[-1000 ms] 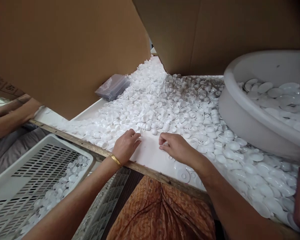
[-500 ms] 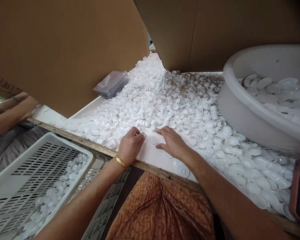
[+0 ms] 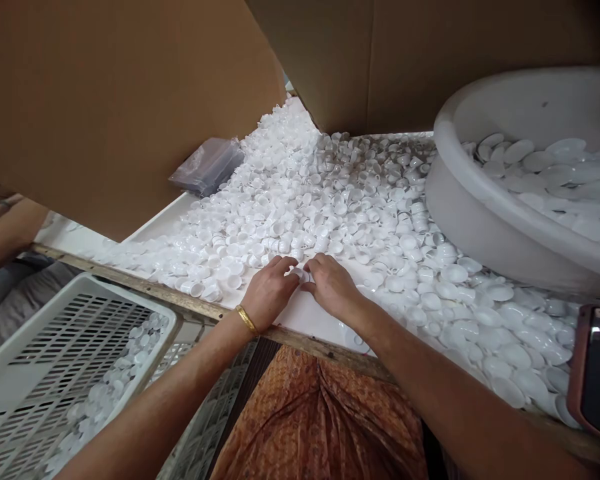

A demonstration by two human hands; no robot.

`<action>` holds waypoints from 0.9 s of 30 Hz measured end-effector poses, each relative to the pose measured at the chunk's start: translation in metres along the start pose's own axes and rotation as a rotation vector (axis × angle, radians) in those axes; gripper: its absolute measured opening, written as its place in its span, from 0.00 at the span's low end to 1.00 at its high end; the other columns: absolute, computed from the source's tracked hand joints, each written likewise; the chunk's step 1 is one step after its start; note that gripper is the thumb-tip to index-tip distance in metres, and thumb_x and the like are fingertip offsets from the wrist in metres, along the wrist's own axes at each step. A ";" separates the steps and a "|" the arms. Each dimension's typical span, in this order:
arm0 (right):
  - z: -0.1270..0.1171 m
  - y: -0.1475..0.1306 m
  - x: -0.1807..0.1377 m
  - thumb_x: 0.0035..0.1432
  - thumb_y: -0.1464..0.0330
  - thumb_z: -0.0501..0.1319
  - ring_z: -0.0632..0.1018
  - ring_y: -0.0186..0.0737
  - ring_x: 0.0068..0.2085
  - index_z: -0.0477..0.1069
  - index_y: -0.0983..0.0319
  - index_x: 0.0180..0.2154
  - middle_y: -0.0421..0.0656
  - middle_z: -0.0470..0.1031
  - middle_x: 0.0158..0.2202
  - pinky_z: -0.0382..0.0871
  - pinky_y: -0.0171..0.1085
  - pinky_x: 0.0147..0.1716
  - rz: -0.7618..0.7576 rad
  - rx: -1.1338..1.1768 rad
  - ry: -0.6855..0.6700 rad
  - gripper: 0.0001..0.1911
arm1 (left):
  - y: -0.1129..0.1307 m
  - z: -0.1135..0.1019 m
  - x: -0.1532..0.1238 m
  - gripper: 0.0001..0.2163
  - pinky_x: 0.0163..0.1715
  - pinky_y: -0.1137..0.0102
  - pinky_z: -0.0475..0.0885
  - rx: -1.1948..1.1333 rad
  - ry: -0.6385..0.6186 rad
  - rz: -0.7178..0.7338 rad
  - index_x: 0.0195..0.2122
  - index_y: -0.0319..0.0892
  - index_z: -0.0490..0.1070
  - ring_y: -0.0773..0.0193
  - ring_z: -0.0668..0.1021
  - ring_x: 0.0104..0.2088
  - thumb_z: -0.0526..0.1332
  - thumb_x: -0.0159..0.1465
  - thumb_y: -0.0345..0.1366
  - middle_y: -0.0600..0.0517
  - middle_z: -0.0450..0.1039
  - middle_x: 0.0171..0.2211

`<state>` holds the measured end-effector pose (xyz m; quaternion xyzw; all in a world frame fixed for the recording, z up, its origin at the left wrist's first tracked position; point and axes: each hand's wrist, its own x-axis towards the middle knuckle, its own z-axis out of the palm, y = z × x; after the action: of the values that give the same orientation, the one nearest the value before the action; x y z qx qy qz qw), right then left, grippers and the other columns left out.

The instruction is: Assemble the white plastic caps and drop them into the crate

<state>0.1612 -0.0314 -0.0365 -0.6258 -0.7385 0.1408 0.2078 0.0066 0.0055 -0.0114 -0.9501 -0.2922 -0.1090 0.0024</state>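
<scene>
My left hand, with a gold bangle at the wrist, and my right hand meet fingertip to fingertip over a small white plastic cap on the white table. Both hands have curled fingers pinching that piece between them. Just beyond them spreads a large heap of small white caps. Flat white discs lie to the right of my right forearm.
A big white basin holding discs stands at the right. A slotted white crate with caps sits lower left. Cardboard boxes wall the back. A folded plastic bag, a phone, another person's arm.
Both hands have moved inward from apart until their fingertips meet on one cap. The view has shifted slightly down and left.
</scene>
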 end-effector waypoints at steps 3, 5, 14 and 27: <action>0.000 -0.003 -0.001 0.50 0.72 0.64 0.72 0.45 0.40 0.68 0.66 0.39 0.48 0.71 0.37 0.66 0.41 0.40 0.041 0.124 0.006 0.12 | -0.001 0.004 -0.008 0.08 0.39 0.65 0.72 -0.111 0.092 -0.047 0.29 0.39 0.72 0.60 0.74 0.42 0.54 0.61 0.31 0.44 0.70 0.44; 0.001 -0.005 0.000 0.51 0.75 0.63 0.73 0.41 0.37 0.67 0.64 0.39 0.45 0.72 0.34 0.67 0.40 0.39 0.108 0.331 0.008 0.12 | 0.000 0.006 -0.012 0.08 0.40 0.67 0.72 -0.188 0.158 -0.079 0.31 0.40 0.72 0.62 0.75 0.41 0.54 0.62 0.31 0.44 0.70 0.44; -0.012 -0.019 0.004 0.51 0.71 0.61 0.75 0.34 0.35 0.69 0.65 0.34 0.41 0.73 0.30 0.71 0.37 0.41 0.498 1.506 -0.038 0.06 | 0.007 0.003 -0.005 0.09 0.35 0.70 0.73 -0.002 0.255 -0.051 0.33 0.38 0.71 0.64 0.75 0.38 0.52 0.63 0.30 0.43 0.69 0.44; -0.015 -0.020 0.001 0.53 0.69 0.58 0.75 0.36 0.36 0.68 0.62 0.39 0.42 0.72 0.35 0.74 0.38 0.37 0.197 1.049 0.310 0.10 | 0.019 -0.019 0.009 0.17 0.28 0.71 0.74 -0.893 0.285 -0.658 0.44 0.39 0.66 0.66 0.75 0.31 0.59 0.57 0.42 0.49 0.70 0.36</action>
<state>0.1504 -0.0348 -0.0140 -0.5179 -0.4681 0.4147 0.5837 0.0206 -0.0069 0.0098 -0.6939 -0.4949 -0.3439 -0.3940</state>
